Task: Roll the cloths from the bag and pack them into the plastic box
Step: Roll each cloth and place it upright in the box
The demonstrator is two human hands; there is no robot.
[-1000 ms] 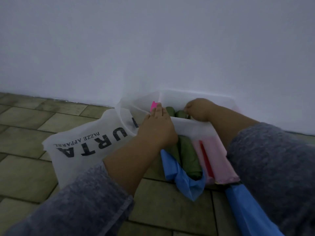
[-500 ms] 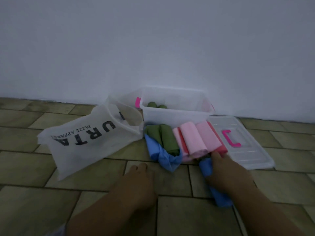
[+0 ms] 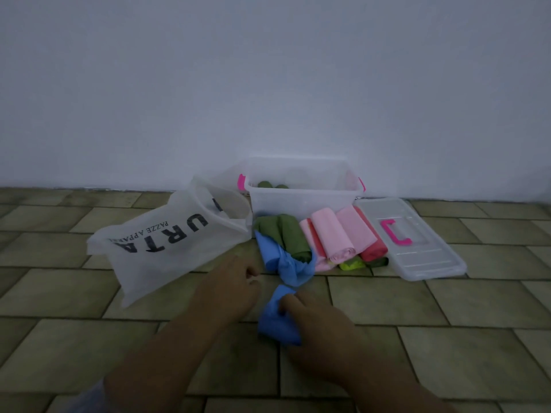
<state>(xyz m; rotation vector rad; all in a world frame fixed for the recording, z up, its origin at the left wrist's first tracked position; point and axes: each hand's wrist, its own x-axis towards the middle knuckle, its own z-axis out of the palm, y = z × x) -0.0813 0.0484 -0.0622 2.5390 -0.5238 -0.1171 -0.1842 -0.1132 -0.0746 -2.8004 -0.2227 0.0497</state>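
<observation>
Pale wall [image 3: 268, 84] behind, greenish tiled floor [image 3: 447, 308] underfoot; against the wall stands the clear plastic box [image 3: 301, 201] with two green rolls [image 3: 271, 185] inside; its lid [image 3: 423, 257] lies flat to the right; the white bag [image 3: 167, 242] lies on its side to the left; in front of the box lie rolled cloths [image 3: 331, 236], green, pink and red. Nearer, the right hand [image 3: 316, 320] has its grip closed on a blue cloth [image 3: 274, 326] on the floor; the left hand [image 3: 232, 284] just beside it keeps a loose, curled grip on nothing.

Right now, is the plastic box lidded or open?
Open. The lid lies flat on the floor beside the plastic box, and two green rolls show inside.
</observation>
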